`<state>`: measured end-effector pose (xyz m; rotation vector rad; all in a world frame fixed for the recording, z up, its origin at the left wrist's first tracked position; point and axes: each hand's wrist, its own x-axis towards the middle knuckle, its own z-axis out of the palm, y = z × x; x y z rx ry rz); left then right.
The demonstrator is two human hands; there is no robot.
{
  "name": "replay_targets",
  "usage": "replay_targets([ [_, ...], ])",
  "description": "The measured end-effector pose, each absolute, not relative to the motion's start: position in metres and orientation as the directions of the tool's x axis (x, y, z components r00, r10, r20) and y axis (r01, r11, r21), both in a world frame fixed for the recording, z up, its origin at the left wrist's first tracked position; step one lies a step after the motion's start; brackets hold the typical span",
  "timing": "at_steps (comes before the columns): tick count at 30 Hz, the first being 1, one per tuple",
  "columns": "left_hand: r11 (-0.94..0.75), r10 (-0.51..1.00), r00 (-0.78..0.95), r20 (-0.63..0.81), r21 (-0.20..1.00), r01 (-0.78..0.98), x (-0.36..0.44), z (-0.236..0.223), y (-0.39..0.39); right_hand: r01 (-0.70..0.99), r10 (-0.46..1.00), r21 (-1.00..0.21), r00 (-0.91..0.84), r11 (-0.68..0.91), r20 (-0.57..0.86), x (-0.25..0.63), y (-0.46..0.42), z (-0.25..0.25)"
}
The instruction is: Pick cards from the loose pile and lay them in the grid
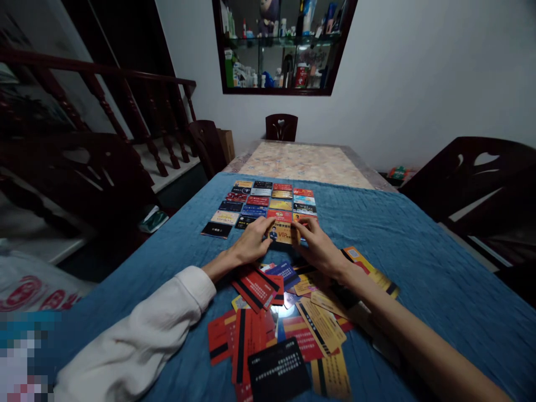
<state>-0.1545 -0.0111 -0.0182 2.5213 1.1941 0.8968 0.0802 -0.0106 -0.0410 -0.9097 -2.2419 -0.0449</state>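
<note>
A gold VIP card (283, 233) with a small figure printed on it is held by its two side edges. My left hand (252, 241) pinches the left edge, and my right hand (319, 244) grips the right edge. Just beyond are laid-out rows of plastic cards, among them a black card (216, 230) at the near left and a yellow card (280, 205). Closer to me is a loose, overlapping pile, with a red card (254, 287), a blue card (285, 274), a gold card (321, 325) and a black card (280, 368). My right forearm hides part of the pile.
A blue cloth (159, 268) covers the near part of the table, with a patterned tabletop (301, 159) beyond. Dark wooden chairs stand around it, including a chair (281, 127) at the far end. A plastic bag (33, 279) is at the left, below a wooden railing (104, 70).
</note>
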Motion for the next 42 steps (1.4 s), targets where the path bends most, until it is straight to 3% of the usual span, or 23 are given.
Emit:
replay_targets([
  [14, -0.684, 0.720, 0.551, 0.421, 0.304, 0.663, -0.162, -0.016, 0.015, 0.565, 0.520, -0.137, -0.604, 0.814, 0.604, 0.079, 0.022, -0.028],
  [26, -0.560, 0.818, 0.523, 0.241, 0.125, 0.819, -0.159, -0.012, 0.018, 0.669, 0.612, -0.113, -0.580, 0.734, 0.538, 0.070, 0.026, -0.032],
  [42, -0.556, 0.828, 0.541, 0.147, 0.088, 0.827, -0.159, -0.013, 0.019, 0.700, 0.698, -0.175, -0.589, 0.692, 0.407, 0.070, 0.030, -0.044],
])
